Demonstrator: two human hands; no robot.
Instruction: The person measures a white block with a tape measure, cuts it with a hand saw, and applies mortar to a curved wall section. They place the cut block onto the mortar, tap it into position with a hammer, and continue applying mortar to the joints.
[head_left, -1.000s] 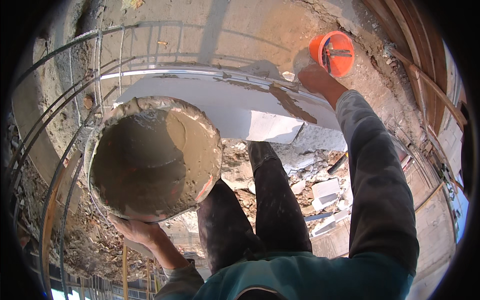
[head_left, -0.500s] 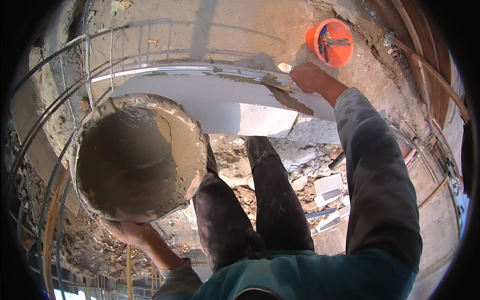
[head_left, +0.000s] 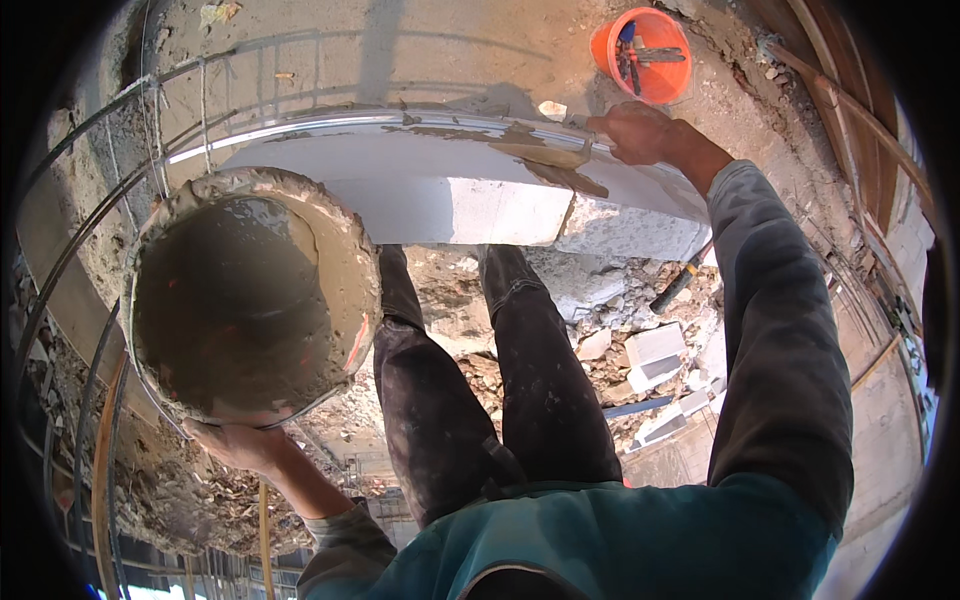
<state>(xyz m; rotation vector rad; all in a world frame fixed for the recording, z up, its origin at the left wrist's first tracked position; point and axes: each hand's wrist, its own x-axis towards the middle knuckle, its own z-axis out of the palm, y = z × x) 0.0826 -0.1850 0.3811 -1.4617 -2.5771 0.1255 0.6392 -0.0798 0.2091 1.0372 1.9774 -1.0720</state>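
A large bucket [head_left: 350, 225] of wet grey mortar [head_left: 240, 310], its rim caked, is on the left. My left hand [head_left: 235, 446] is closed on the bucket's near underside; its fingertips are partly hidden. My right hand [head_left: 640, 132] grips a trowel, with the handle mostly hidden in the fist. Its mortar-coated blade [head_left: 548, 153] points left, low over the top of a row of white blocks [head_left: 400, 205]. Mortar smears [head_left: 575, 182] lie on the block beside the blade. Along the row's far edge runs a long silvery strip [head_left: 330, 122].
An orange bucket [head_left: 600, 48] with hand tools stands at the far right. Bent rebar [head_left: 100, 120] curves along the left. Rubble and broken white blocks [head_left: 655, 355] lie around my legs, with a dark-handled tool [head_left: 675, 288] near the wall. Planks [head_left: 845, 110] lean at the right.
My right hand and the trowel have shifted a little to the right along the blocks. The whole view has shifted slightly. My left hand keeps its hold on the mortar bucket.
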